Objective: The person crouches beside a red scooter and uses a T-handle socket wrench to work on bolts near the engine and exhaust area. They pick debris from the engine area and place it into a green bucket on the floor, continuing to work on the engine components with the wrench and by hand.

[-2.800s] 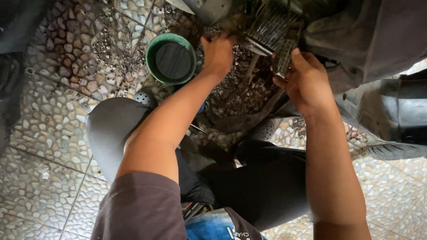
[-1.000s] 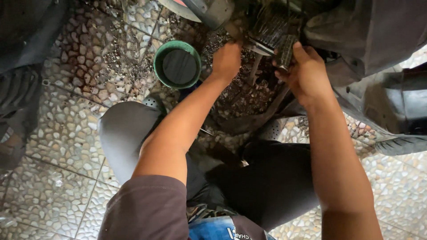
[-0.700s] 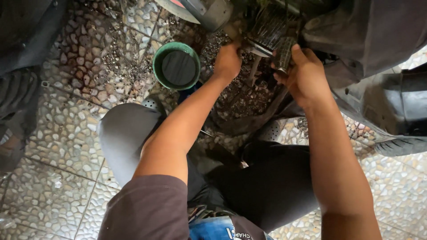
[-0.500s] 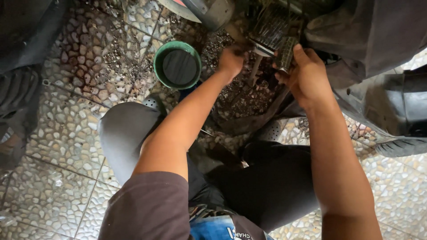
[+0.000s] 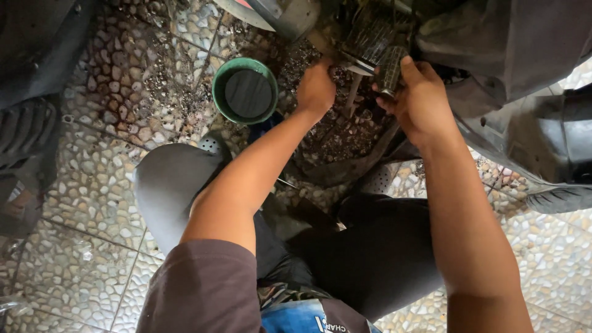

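— Green bowl [image 5: 245, 92] unmoved, just beside the left hand [image 5: 316, 87]?
— Yes. Hand crept closer under the engine [image 5: 376, 43], clenched; right hand [image 5: 419, 98] still gripping the ribbed footpeg [image 5: 390, 69].

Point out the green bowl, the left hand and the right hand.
green bowl [image 5: 217, 92], head view, left rim.
left hand [image 5: 316, 89], head view, back of the hand.
right hand [image 5: 422, 102], head view, back of the hand.

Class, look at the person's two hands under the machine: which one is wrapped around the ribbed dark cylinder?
The right hand: its fingers curl around the ribbed cylinder. The left hand reaches beside it, nearer the green bowl.
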